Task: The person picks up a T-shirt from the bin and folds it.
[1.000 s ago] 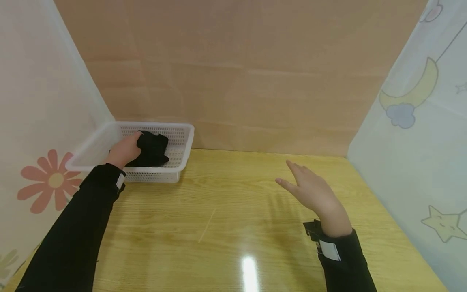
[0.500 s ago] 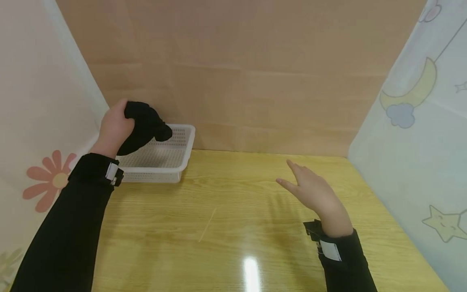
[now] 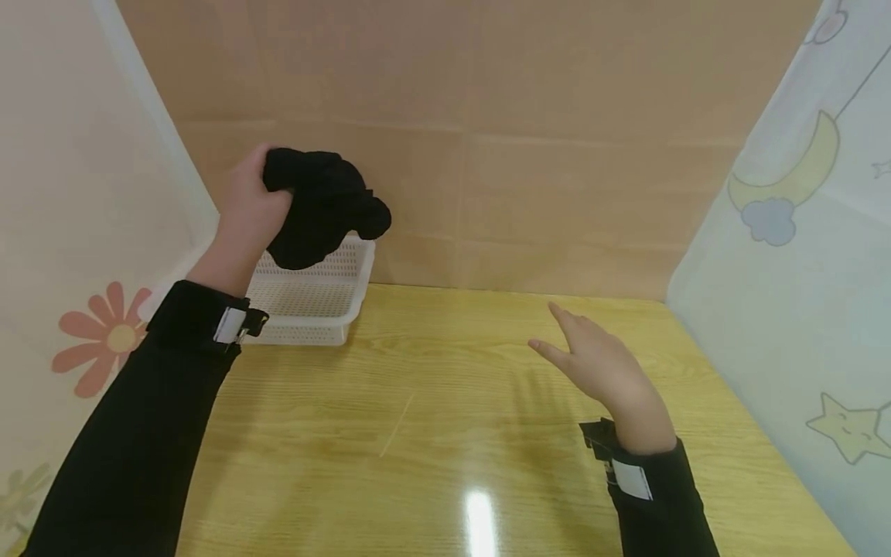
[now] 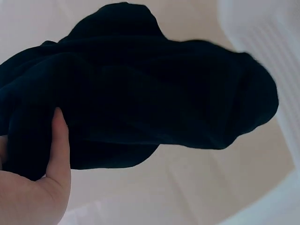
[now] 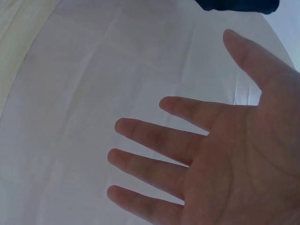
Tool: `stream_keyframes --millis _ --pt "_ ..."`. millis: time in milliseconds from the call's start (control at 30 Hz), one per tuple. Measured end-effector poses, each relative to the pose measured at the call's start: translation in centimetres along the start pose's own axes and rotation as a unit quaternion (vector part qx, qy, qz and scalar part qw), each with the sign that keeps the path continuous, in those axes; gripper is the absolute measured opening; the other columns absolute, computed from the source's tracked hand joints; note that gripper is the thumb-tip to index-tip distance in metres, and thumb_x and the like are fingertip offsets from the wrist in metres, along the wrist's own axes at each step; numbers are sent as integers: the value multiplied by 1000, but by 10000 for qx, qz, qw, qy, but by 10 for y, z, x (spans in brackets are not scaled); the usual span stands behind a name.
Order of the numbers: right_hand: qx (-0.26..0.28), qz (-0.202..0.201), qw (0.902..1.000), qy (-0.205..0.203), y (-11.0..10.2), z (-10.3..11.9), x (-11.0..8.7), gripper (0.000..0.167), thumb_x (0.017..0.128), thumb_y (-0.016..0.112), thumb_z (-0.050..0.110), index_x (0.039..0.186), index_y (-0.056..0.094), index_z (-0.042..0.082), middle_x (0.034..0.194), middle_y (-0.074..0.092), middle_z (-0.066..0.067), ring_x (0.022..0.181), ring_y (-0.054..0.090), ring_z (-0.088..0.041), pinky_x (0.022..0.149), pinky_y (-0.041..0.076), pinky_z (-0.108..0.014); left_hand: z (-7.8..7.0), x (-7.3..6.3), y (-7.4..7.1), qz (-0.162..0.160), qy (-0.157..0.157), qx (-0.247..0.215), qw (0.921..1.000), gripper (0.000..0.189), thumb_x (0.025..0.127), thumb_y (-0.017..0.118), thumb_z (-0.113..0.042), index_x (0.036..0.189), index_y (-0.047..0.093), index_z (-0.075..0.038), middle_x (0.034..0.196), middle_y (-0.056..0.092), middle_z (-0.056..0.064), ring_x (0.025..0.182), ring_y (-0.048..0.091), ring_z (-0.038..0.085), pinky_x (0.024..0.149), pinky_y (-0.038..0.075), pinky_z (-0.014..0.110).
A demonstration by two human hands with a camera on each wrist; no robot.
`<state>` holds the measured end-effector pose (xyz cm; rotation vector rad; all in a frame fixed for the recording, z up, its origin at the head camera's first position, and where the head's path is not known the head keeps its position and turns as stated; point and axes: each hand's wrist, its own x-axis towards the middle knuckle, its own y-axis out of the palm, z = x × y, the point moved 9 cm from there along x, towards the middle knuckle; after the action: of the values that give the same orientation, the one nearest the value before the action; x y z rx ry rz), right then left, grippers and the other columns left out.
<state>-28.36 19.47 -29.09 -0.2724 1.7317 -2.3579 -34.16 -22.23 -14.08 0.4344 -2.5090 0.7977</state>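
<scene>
A bunched black cloth (image 3: 316,209) hangs in the air over the back of the white basket (image 3: 323,319). My left hand (image 3: 254,205) grips it by its left end, thumb on the near side. In the left wrist view the dark cloth (image 4: 140,93) spreads across most of the picture, and the thumb (image 4: 59,150) presses on it; the other fingers are mostly hidden. What kind of garment it may be, I cannot tell. Over the right part of the table my right hand (image 3: 602,363) holds nothing. Its fingers (image 5: 154,138) are straight and spread in the right wrist view.
The perforated basket stands at the back left of the wooden table (image 3: 431,371), against a brown paper backdrop (image 3: 522,178). Pale patterned side walls rise at left (image 3: 90,193) and right (image 3: 786,309). A light reflection lies near the table's front.
My left hand has lifted the black cloth up out of the basket and moved it a little to the right. The right hand has stayed in place.
</scene>
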Motion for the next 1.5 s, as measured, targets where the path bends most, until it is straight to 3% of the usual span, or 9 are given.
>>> stream_keyframes --millis 167,333,500,700,933,1067,1267,1367,1500 --pt "25 -44 10000 -11 -3 3 -1 89 95 40 67 157 15 9 151 33 -25 137 29 -46 105 27 -64 -17 -10 14 139 -129 -248 9995 40 93 52 -7 134 49 -10 131 53 13 116 45 28 104 34 49" --pt "64 -152 9999 -37 -7 6 -4 87 96 42 65 157 16 9 151 34 -24 137 30 -44 105 28 -63 -30 -27 40 465 -174 -967 9941 40 94 54 -5 133 49 -11 131 52 10 116 45 25 101 35 45" --pt "275 -239 9992 -163 -7 10 -4 86 96 42 64 157 17 9 154 31 -18 139 30 -40 108 27 -59 -39 -42 70 896 5 -1749 9805 39 92 53 5 129 50 -7 127 52 10 114 45 23 97 36 41" --pt "1151 -217 9914 -580 -10 23 0 79 96 45 62 157 18 20 157 30 -8 142 27 -33 109 25 -58 -44 -58 97 1328 416 -1938 9711 36 91 53 8 125 52 -5 121 54 12 107 48 25 91 40 44" --pt "2052 -590 9698 -1184 -33 41 20 59 101 51 44 151 35 19 152 38 -6 138 32 -34 107 27 -60 -48 -76 120 1654 940 -1881 9636 31 90 56 9 118 56 -5 120 57 12 111 51 27 94 42 49" --pt "2549 -766 9584 -1028 -38 42 42 58 100 53 41 150 37 16 152 36 -7 134 37 -38 106 31 -59 -45 -87 128 1810 1105 -1867 9592 30 91 56 11 116 57 -6 119 57 11 112 52 27 93 44 49" --pt "3361 -1168 9325 -614 -32 29 77 53 100 55 36 141 47 3 140 50 -15 128 47 -31 106 37 -48 -39 -102 140 2103 1125 -2120 9477 31 90 53 13 115 56 -5 118 56 13 109 51 29 89 45 50" --pt "3908 -826 9154 -507 -17 26 90 49 100 55 33 134 54 -3 131 56 -17 120 53 -28 101 43 -42 -35 -108 146 2239 1140 -2157 9436 32 90 51 15 115 55 -3 120 56 15 111 51 30 92 44 49" --pt "4889 -180 8719 -226 9 22 99 41 100 57 24 119 61 -13 111 63 -14 101 59 -22 89 50 -34 -27 -116 154 2439 983 -2094 9418 34 88 50 18 114 56 -4 122 56 14 114 51 30 95 44 49"
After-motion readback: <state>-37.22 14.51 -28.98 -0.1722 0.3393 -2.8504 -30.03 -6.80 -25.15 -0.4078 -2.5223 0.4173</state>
